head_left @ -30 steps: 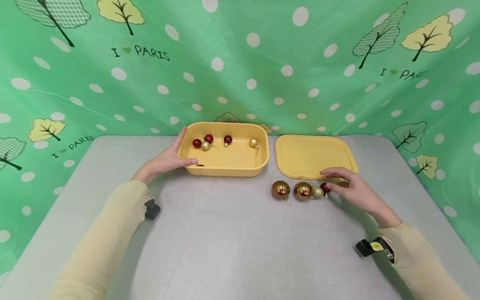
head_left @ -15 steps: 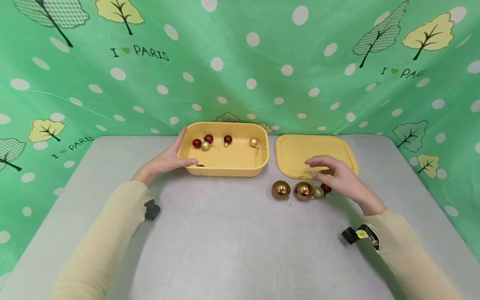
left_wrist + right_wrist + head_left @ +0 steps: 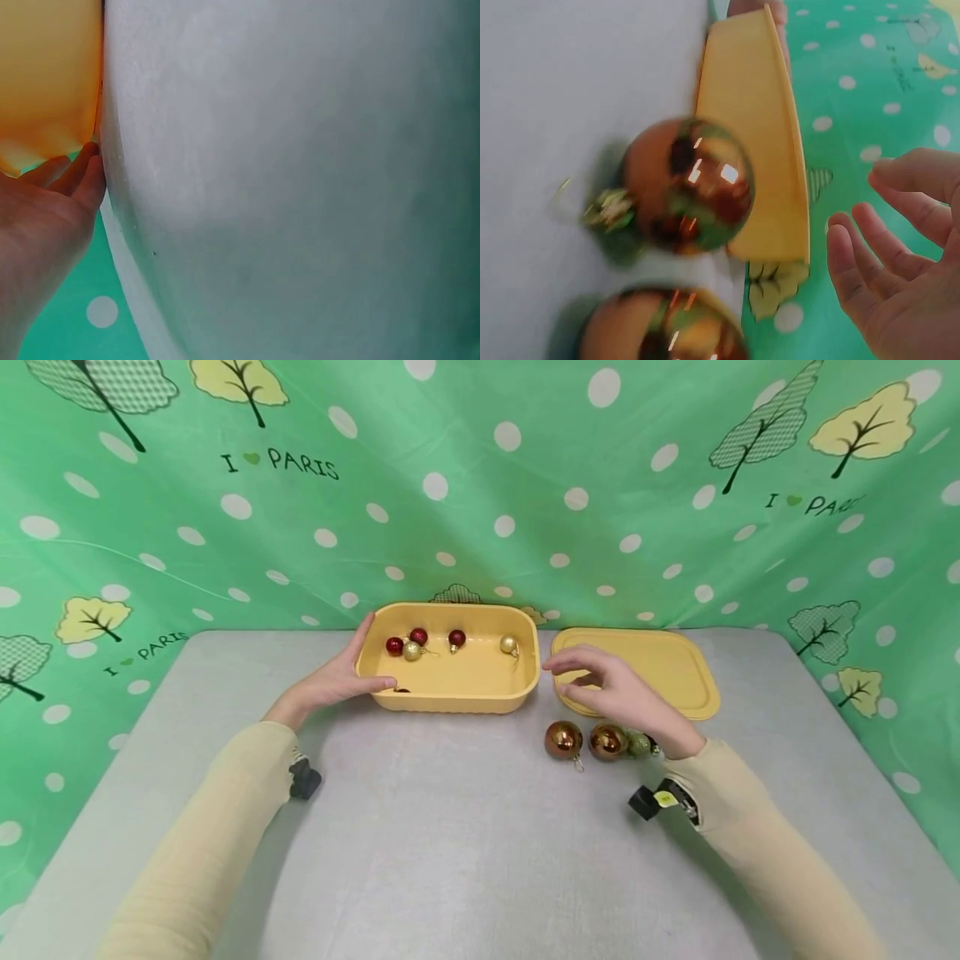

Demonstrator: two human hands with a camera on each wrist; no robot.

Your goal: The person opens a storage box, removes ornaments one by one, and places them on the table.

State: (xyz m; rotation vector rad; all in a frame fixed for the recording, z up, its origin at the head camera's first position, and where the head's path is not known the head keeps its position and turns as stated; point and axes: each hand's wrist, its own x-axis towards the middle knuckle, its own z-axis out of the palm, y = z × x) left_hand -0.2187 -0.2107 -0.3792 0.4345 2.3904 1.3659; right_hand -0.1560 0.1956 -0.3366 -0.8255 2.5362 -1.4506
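My left hand [image 3: 333,681] grips the left end of a yellow plastic box [image 3: 457,702], thumb over the front rim and fingers along the outer wall. Inside lie small Christmas baubles: several dark red ones [image 3: 457,637], a glittery gold one [image 3: 412,651] and a plain gold one [image 3: 508,645]. Under the thumb, the front wall mostly hides another dark one. My right hand [image 3: 611,689] hovers over the left part of the yellow lid [image 3: 675,672], fingers loosely bent and holding nothing. The right wrist view shows those fingers [image 3: 889,266] apart, beside two shiny copper baubles [image 3: 694,187].
In front of the lid, the copper baubles [image 3: 563,740] stand in a row with a glittery gold bauble [image 3: 639,744]; a dark red one at the row's right end is mostly covered by my right wrist. A green printed cloth [image 3: 480,485] rises behind the grey table [image 3: 450,827].
My right hand has moved left from the dark red bauble at the row's end, across the lid towards the box. The left hand, box and baubles have stayed put.
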